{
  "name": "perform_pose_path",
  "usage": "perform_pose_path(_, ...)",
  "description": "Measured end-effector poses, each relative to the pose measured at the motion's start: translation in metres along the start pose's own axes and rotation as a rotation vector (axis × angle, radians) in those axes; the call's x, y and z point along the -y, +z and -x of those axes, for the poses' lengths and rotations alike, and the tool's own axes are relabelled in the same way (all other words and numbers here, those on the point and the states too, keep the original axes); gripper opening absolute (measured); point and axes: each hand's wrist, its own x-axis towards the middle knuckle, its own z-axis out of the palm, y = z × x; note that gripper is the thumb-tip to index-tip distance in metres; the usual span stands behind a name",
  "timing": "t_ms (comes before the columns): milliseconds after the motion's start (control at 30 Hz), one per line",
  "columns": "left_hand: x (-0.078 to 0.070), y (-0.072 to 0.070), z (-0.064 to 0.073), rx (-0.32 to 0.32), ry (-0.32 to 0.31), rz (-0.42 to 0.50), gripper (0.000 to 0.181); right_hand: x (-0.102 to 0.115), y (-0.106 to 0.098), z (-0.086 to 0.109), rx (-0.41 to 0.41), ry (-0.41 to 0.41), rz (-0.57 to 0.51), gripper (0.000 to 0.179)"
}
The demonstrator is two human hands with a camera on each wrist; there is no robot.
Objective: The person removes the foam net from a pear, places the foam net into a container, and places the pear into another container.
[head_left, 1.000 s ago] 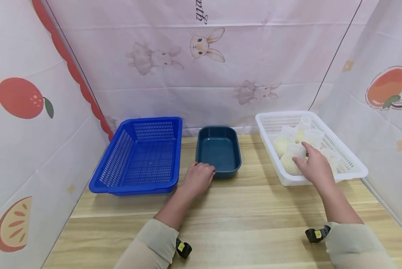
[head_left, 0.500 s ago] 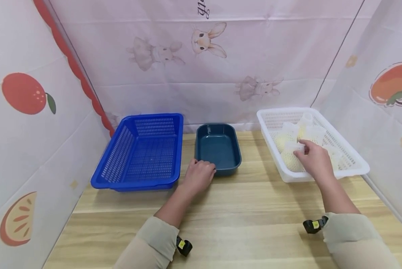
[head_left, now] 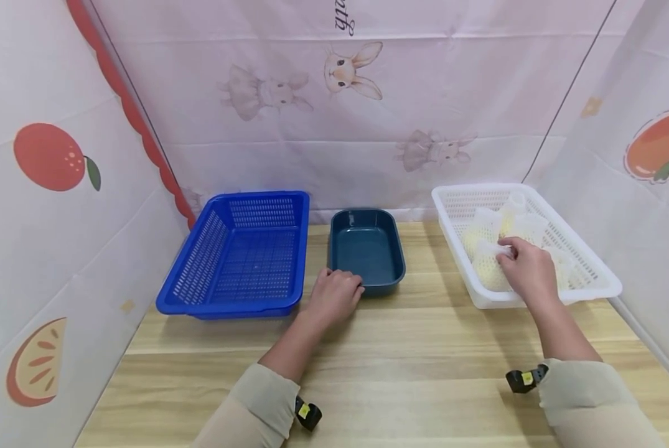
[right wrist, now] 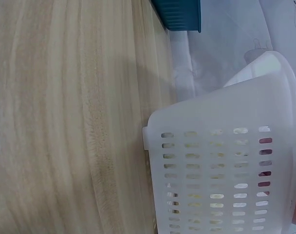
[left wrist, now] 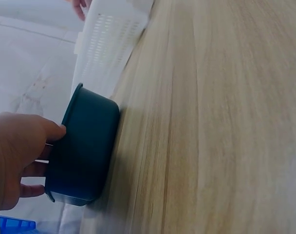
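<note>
My left hand [head_left: 334,295] holds the near rim of a dark teal rectangular dish [head_left: 368,252]. In the left wrist view its thumb lies on the outside of the dish [left wrist: 84,146], with the other fingers at the rim. My right hand [head_left: 530,270] reaches into a white slatted basket [head_left: 586,289]. Thumb and forefinger pinch the white foam net of a pale yellow round fruit [head_left: 488,274], low in the basket. Several more netted fruits [head_left: 527,227] lie around it. From the right wrist, the basket wall [right wrist: 206,112] hides most of the hand.
A blue slatted basket [head_left: 252,261] with nothing in it stands left of the dish. All three containers rest on a wooden table [head_left: 412,367], near a pink printed cloth [head_left: 289,168] at the back. White cloth walls close both sides.
My right thumb and forefinger have come together on the foam net of the near fruit. My left hand stays at the dish. The head view has shifted slightly.
</note>
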Motion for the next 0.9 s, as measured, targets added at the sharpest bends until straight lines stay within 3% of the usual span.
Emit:
perform_pose_path(233,-0.001,-0.001,0.003,-0.049,0.009,0.021,0.032,0.008,-0.006,0.002,-0.121,-0.037,-0.013,0.025)
perform_pose_path(667,-0.009,-0.012,0.013,-0.076,0.002,0.128,0.038,0.049,-0.024,0.001,-0.428,-0.304,-0.087,0.019)
perform_pose_path(900,-0.013,-0.018,0.018,-0.090,0.015,0.213,0.044,0.082,-0.037,0.012,-0.473,-0.381,-0.165,0.021)
